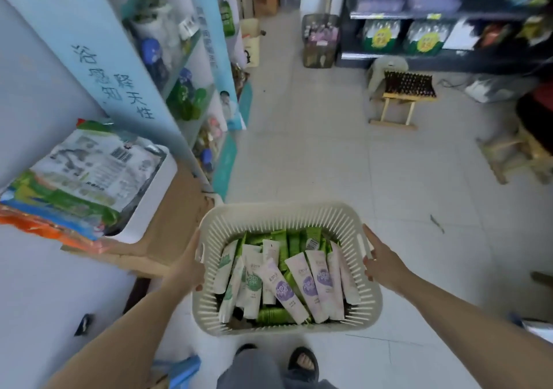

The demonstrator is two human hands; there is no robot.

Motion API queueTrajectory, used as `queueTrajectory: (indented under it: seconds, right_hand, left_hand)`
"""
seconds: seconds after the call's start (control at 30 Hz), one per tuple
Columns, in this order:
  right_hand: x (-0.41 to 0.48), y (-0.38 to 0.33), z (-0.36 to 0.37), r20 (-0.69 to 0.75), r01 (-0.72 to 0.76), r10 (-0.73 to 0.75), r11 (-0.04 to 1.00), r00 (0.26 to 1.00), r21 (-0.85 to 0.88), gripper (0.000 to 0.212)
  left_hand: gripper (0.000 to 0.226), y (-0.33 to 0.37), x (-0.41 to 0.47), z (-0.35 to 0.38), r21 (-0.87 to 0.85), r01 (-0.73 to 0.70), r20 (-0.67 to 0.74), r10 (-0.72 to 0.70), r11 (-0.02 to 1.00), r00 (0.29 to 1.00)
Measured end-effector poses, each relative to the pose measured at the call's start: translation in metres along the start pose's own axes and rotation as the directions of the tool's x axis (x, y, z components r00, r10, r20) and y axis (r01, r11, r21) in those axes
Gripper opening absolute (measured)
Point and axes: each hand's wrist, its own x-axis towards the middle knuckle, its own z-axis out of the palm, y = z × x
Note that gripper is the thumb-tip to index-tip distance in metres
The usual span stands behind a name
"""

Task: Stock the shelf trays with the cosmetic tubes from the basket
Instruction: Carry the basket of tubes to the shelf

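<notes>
Holding the basket (284,218) of cosmetic tubes (282,290) above a tiled floor (329,164).
The left hand (187,269) grips its left rim, the right hand (380,260) its right handle slot; shelving (185,59) stands at left.

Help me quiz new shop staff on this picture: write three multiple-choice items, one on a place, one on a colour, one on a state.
1. Where is the basket?
A. on a shelf
B. on a stool
C. held over the floor

2. The round marks on the tubes at the basket's right are:
A. purple
B. red
C. black

3. The hands:
A. hang idle
B. grip the basket's sides
C. each hold one tube

Answers:
1. C: the basket hangs between the two arms, with tiles below it.
2. A: purple rounds show on those pale tubes.
3. B: the left hand and the right hand each grip one side.
</notes>
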Motion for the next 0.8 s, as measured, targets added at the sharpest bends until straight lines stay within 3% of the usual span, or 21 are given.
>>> queueTrajectory:
  seconds: [0.1,0.3,0.5,0.8]
  right_hand:
    - [0.009,0.018,-0.032,-0.086,-0.054,0.062,0.995,0.994,0.084,0.073]
    - [0.034,0.034,-0.078,-0.225,-0.136,0.19,0.962,0.956,0.235,0.079]
    - [0.069,0.029,-0.122,-0.371,-0.198,0.326,0.919,0.87,0.342,0.077]
    - [0.143,0.038,-0.221,-0.424,-0.2,0.354,0.909,0.834,0.365,0.078]
  left_hand:
    - [0.086,0.041,0.045,0.016,0.069,-0.127,0.074,0.122,0.99,0.99]
    - [0.081,0.14,0.128,0.046,0.244,-0.162,0.226,0.106,0.956,0.968]
    - [0.082,0.226,0.202,0.069,0.323,-0.247,0.316,0.141,0.914,0.938]
    - [0.084,0.34,0.289,0.123,0.357,-0.309,0.359,0.176,0.882,0.917]
